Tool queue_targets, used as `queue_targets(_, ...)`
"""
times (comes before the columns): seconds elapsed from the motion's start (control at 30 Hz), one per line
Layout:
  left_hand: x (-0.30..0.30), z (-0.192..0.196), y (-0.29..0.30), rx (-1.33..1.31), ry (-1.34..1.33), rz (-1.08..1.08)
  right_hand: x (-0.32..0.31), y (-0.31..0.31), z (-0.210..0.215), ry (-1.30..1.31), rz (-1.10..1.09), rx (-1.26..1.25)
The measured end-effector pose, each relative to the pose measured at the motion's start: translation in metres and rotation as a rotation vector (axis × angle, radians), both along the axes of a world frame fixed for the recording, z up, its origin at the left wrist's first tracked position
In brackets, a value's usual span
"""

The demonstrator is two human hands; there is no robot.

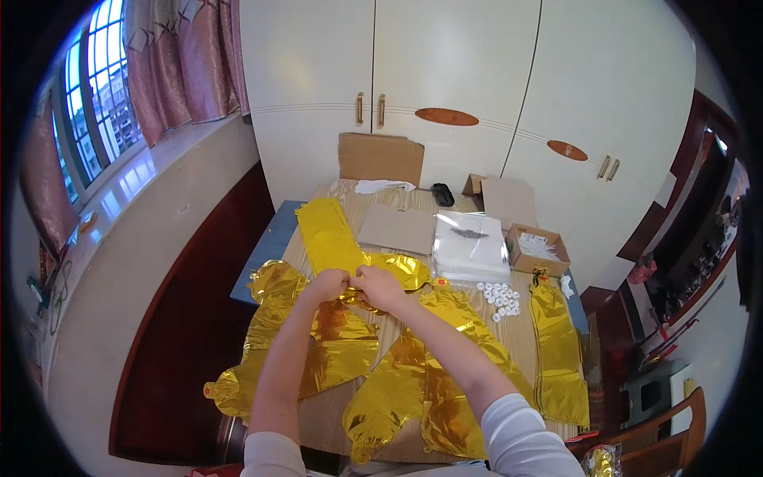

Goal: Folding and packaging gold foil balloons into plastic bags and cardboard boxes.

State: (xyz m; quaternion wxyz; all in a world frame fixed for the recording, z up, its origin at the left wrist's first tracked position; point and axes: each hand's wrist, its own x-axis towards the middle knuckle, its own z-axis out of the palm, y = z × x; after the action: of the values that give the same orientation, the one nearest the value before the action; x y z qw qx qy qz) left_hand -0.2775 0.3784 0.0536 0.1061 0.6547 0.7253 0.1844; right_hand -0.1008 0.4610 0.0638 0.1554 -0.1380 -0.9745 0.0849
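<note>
My left hand (331, 285) and my right hand (378, 288) are close together over the middle of the table, fingers bent and pinched on a shiny flat gold foil balloon (401, 272). The fingertips hide the spot they grip. Just beyond them lies a smooth yellow-gold folded foil piece (326, 234). Under and beside my left forearm spreads a crinkled gold foil balloon (270, 338), uninflated. Another large flat foil balloon (445, 366) lies beneath my right forearm, reaching toward the near edge.
To the right are small white rolls (501, 299), clear plastic bags (470, 253), a cardboard box (520, 258) with white items, and a long folded gold foil piece (556, 358). Cardboard sheets (396, 228) and a black object (442, 194) lie farther back. A wooden chair (675, 445) stands near right.
</note>
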Motion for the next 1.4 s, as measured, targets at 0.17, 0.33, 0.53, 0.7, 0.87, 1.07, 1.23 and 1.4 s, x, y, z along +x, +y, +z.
queue_targets(0.17,-0.006,-0.003,0.005,0.003,-0.083,0.034,0.001,0.004,-0.013,0.051,0.002,0.291)
queue_targets(0.33,-0.010,-0.006,0.004,0.012,-0.117,0.054,-0.004,0.001,-0.014,-0.005,0.027,0.332)
queue_targets(0.53,-0.009,-0.003,0.006,-0.016,-0.112,0.062,-0.011,-0.001,-0.022,-0.026,0.032,0.392)
queue_targets(0.7,-0.005,-0.003,0.006,-0.034,-0.113,0.111,-0.015,0.000,-0.029,-0.049,-0.116,0.150)
queue_targets(0.87,-0.005,0.001,0.007,-0.071,-0.144,0.086,-0.023,0.010,-0.033,-0.020,-0.260,-0.105)
queue_targets(1.07,-0.003,0.007,0.004,-0.159,-0.172,0.103,-0.026,0.014,-0.035,0.023,-0.277,-0.235)
queue_targets(1.23,-0.003,0.009,0.004,-0.122,-0.119,0.040,-0.026,0.015,-0.039,0.076,-0.294,-0.219)
queue_targets(1.4,-0.002,0.006,0.005,-0.090,-0.050,0.031,-0.023,0.015,-0.036,0.090,-0.296,-0.274)
